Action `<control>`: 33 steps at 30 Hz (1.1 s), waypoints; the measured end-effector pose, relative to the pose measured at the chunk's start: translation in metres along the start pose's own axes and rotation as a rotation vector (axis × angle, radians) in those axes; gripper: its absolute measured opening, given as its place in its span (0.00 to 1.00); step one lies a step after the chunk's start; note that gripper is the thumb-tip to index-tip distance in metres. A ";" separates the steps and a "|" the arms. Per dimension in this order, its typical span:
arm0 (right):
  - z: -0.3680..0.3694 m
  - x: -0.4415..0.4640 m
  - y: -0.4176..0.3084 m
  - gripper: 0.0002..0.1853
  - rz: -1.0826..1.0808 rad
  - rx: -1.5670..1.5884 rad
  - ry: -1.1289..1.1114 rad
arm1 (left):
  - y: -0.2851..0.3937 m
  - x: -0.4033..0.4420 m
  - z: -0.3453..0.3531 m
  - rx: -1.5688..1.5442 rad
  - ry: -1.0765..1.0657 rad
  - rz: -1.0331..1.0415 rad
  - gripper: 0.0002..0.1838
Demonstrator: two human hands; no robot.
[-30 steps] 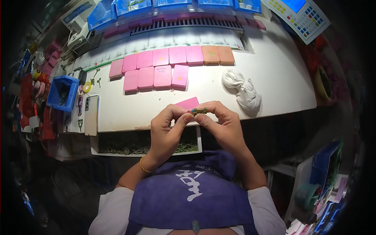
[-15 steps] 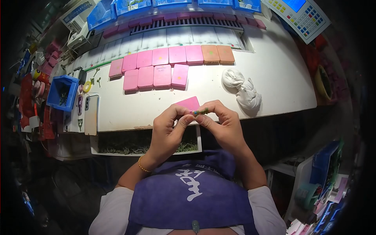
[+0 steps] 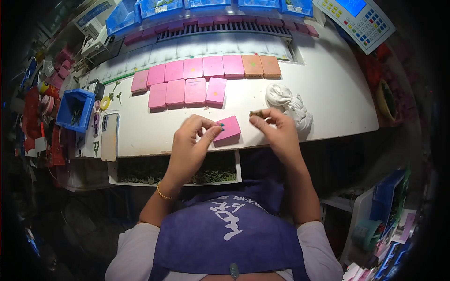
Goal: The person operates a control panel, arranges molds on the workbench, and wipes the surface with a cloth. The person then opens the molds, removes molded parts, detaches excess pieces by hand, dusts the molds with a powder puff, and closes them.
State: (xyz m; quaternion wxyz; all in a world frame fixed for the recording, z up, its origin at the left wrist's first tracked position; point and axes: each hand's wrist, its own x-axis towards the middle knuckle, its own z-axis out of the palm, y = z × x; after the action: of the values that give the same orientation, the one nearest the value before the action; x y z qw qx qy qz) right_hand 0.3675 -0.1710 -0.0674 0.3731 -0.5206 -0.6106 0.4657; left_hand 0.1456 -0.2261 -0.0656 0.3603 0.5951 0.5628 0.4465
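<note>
My left hand (image 3: 194, 136) is closed in a pinch over the left edge of a pink block (image 3: 230, 130) at the table's front. Small green and reddish bits show at its fingertips, too tiny to name. To the right, and apart from it, my right hand (image 3: 280, 133) pinches a small olive-green piece (image 3: 256, 114) between thumb and index finger. A bundled white cloth (image 3: 300, 114) lies just behind the right hand. Pink blocks (image 3: 195, 91) and orange blocks (image 3: 253, 65) stand in two rows beyond the hands.
Below the table edge, an open drawer (image 3: 140, 175) holds many small green pieces. At left are a phone (image 3: 109, 136), a blue bin (image 3: 86, 110) and a yellow tape ring (image 3: 104, 103). A keypad panel (image 3: 358, 21) sits back right; blue bins (image 3: 161, 9) line the back.
My hands were together over the pink block and have moved apart. The right hand went right and up with the olive-green piece; the left shifted slightly left, uncovering more of the block.
</note>
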 end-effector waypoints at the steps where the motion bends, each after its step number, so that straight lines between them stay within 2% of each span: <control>1: -0.007 0.011 0.008 0.15 0.028 -0.100 -0.015 | -0.006 0.003 -0.003 0.147 0.022 0.067 0.10; 3: -0.014 0.031 0.024 0.15 0.136 -0.131 -0.091 | -0.017 0.006 -0.005 0.114 0.051 0.004 0.10; 5: -0.015 0.041 0.036 0.16 0.001 -0.191 -0.074 | -0.018 0.005 -0.007 0.049 0.043 -0.114 0.10; 6: -0.014 0.041 0.034 0.17 -0.065 -0.221 -0.070 | -0.021 0.004 -0.006 0.040 0.050 -0.084 0.10; 9: -0.016 0.023 0.009 0.19 -0.255 -0.461 0.268 | -0.020 -0.001 -0.004 -0.053 0.099 -0.072 0.10; 10: -0.018 0.012 -0.004 0.21 -0.246 -0.447 0.276 | -0.017 -0.003 -0.002 -0.181 0.082 -0.106 0.10; 13: -0.010 -0.025 -0.006 0.22 -0.287 -0.207 0.053 | -0.001 -0.013 0.010 -0.493 -0.004 -0.221 0.09; 15: 0.014 -0.044 0.003 0.21 -0.449 -0.045 -0.027 | 0.007 -0.023 0.026 -0.607 -0.094 -0.315 0.10; 17: 0.036 -0.056 0.019 0.20 -0.386 0.164 -0.012 | 0.008 -0.032 0.044 -0.874 -0.174 -0.433 0.11; 18: 0.043 -0.062 0.016 0.19 -0.229 0.378 0.013 | 0.007 -0.032 0.049 -0.910 -0.212 -0.459 0.13; 21: 0.035 -0.057 0.020 0.16 -0.308 0.202 0.085 | 0.012 -0.029 0.043 -0.849 -0.312 -0.513 0.13; 23: 0.015 -0.033 0.028 0.10 -0.350 0.147 0.217 | 0.008 -0.022 0.040 -0.234 -0.114 -0.045 0.17; 24: -0.006 -0.016 0.017 0.07 -0.428 -0.098 0.299 | 0.005 -0.018 0.039 0.075 -0.010 0.185 0.20; 27: -0.047 0.040 0.004 0.03 -0.615 -0.911 0.556 | -0.008 0.001 0.037 0.699 0.201 0.307 0.32; 28: -0.047 0.056 0.013 0.03 -0.664 -1.058 0.442 | -0.017 0.004 0.039 0.626 0.153 0.220 0.33; 30: -0.040 0.081 0.033 0.04 -0.746 -1.341 0.194 | -0.024 0.009 0.035 0.585 0.025 0.196 0.30; 31: -0.042 0.085 0.033 0.04 -0.738 -1.345 0.169 | -0.026 0.009 0.033 0.564 -0.039 0.180 0.29; 33: -0.047 0.089 0.026 0.05 -0.724 -1.350 0.111 | -0.027 0.010 0.030 0.451 -0.035 0.166 0.29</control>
State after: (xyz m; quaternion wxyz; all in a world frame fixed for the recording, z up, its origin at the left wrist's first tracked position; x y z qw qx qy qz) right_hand 0.4030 -0.0741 -0.0814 0.1337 -0.4257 -0.8754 -0.1862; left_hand 0.1641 -0.2107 -0.1001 0.1897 0.7124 0.5911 0.3273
